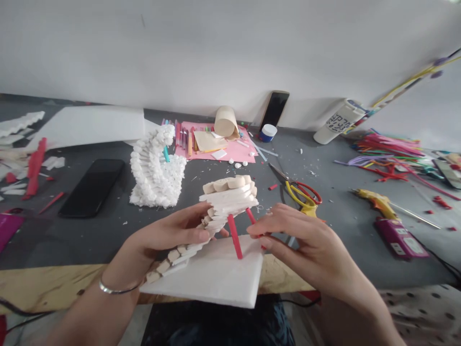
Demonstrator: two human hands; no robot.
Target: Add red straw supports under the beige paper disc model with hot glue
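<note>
Left hand (173,235): fingers and thumb closed round the middle of a spiral staircase model of white foam steps (226,197), gripping it from the left side. The model stands on a square white foam base board (216,281), which lies at the near edge of the table and partly overhangs toward the person. Thin silver bangle (113,290) on the left wrist.

Right hand (306,245): thumb and forefinger pinched on a short red stick (251,216), whose upper end meets the underside of the top steps; other fingers loosely curled. A second red stick (235,236) stands slightly tilted on the board between the hands, its top under the steps.

Behind, on the grey table (72,240):
- another white foam spiral model (154,168), upright
- a flat black phone (91,187) to its left
- a pink paper sheet (234,151) near the wall
- yellow-and-red-handled scissors (304,194) just beyond the right hand
- a yellow glue gun (374,202) further right
- a heap of coloured sticks (389,149) at far right
</note>
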